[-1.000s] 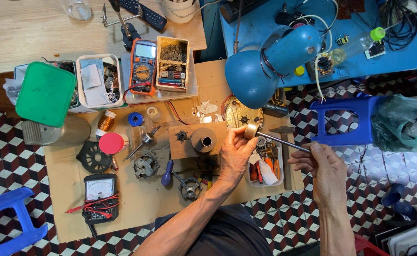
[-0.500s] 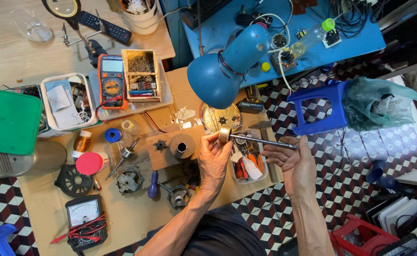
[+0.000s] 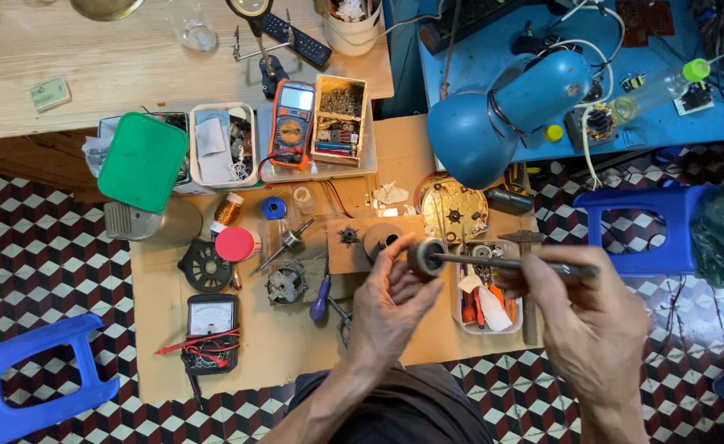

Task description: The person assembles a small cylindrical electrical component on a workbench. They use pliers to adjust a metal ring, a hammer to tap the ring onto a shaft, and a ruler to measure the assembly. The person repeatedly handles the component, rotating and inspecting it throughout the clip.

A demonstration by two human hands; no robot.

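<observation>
Above cardboard mat (image 3: pixel 173 362), left hand (image 3: pixel 386 308) pinches round part (image 3: pixel 424 256), right hand (image 3: pixel 588 316) grips rod (image 3: pixel 501 263)

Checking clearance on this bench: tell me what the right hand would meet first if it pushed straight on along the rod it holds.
The right hand points its metal rod leftward; first comes the round part on the rod's tip, held by the left hand. Depth beyond is unclear.

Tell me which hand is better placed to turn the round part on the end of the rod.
Left, probably. The left hand has its fingertips on the round part, while the right hand grips the rod further along.
</observation>
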